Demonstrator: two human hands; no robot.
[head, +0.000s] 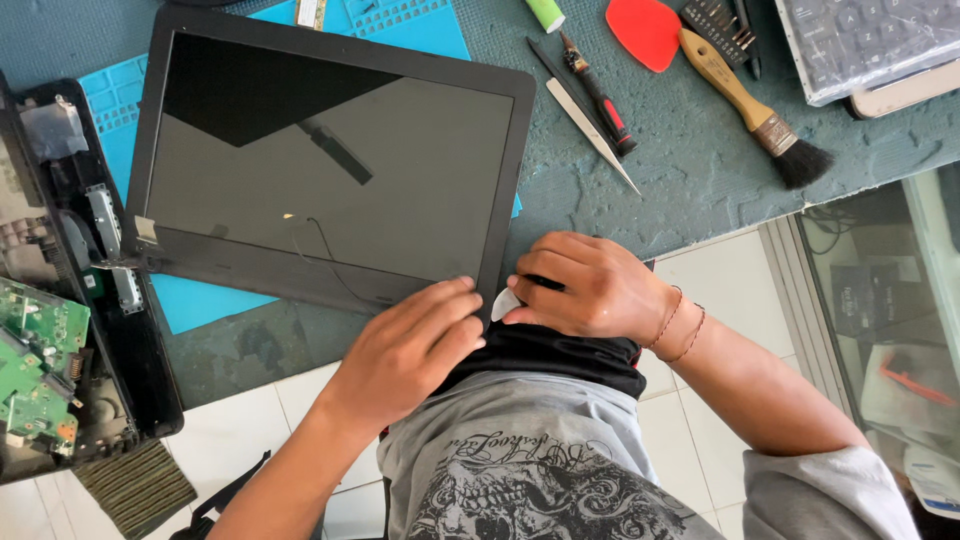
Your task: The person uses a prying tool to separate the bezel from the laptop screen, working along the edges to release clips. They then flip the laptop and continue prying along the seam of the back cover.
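A black laptop screen panel (330,165) lies flat on the worktable, its dark glass facing up. My left hand (415,345) presses its fingers on the panel's near right corner. My right hand (585,290) grips a small white plastic pick (505,302) against the panel's right edge at that corner. A thin black cable runs across the lower part of the screen.
An opened laptop base (60,330) with a green circuit board sits at the left. A blue mat (200,300) lies under the panel. Tweezers (592,120), a red-handled screwdriver (605,100), a red pick (645,30), a wooden brush (750,100) and a keyboard (860,40) lie at the back right.
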